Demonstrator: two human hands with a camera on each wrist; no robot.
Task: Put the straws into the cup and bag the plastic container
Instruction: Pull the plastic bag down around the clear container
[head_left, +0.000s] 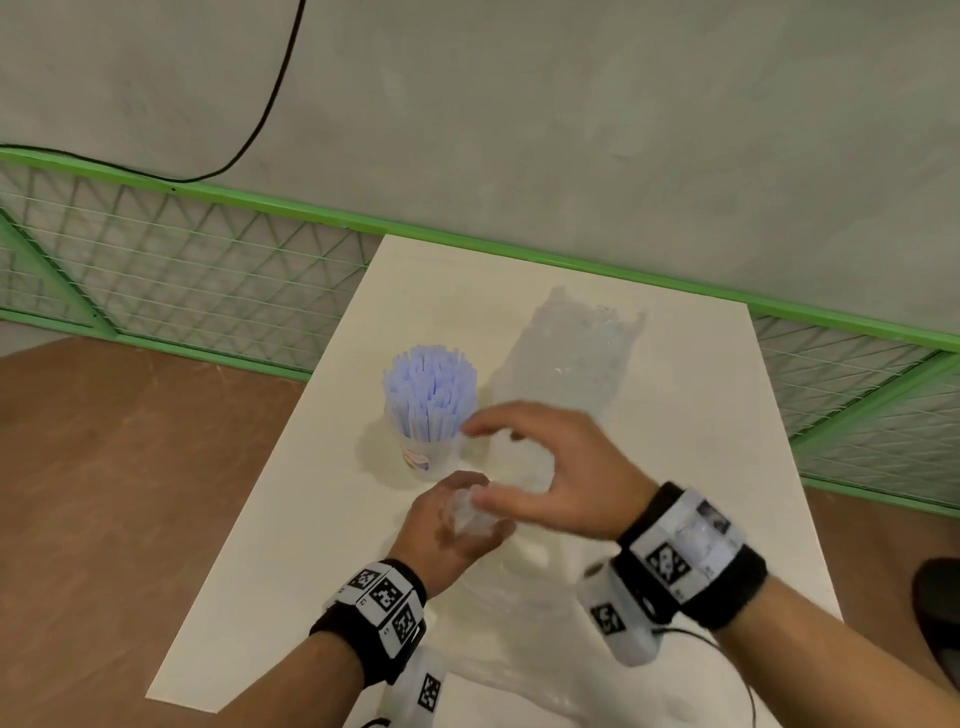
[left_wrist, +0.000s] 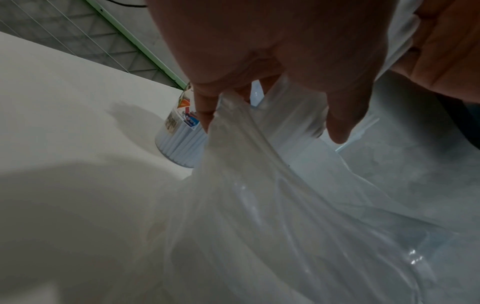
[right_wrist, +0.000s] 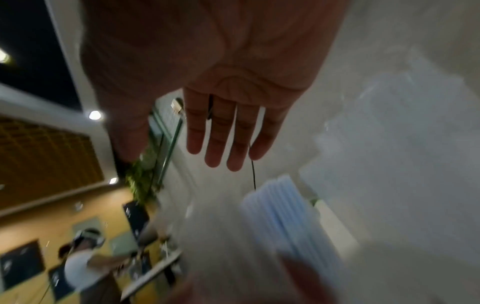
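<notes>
A clear cup (head_left: 423, 457) full of pale blue straws (head_left: 430, 400) stands upright on the white table (head_left: 701, 467). Just right of it and nearer me lies a clear plastic bag (head_left: 519, 577). My left hand (head_left: 467, 514) grips its gathered neck (left_wrist: 241, 148), beside the cup (left_wrist: 176, 135). Through the film I cannot make out the plastic container. My right hand (head_left: 493, 465) hovers over the left one with straight, spread fingers (right_wrist: 221, 133) that hold nothing. The right wrist view is blurred, with the straws (right_wrist: 285, 216) below the fingers.
A crumpled clear plastic wrapper (head_left: 566, 353) lies at the table's back right. A green mesh fence (head_left: 182, 260) and a black cable (head_left: 270, 104) run along the wall behind. Brown floor lies to the left. A person (right_wrist: 83, 265) stands at another table.
</notes>
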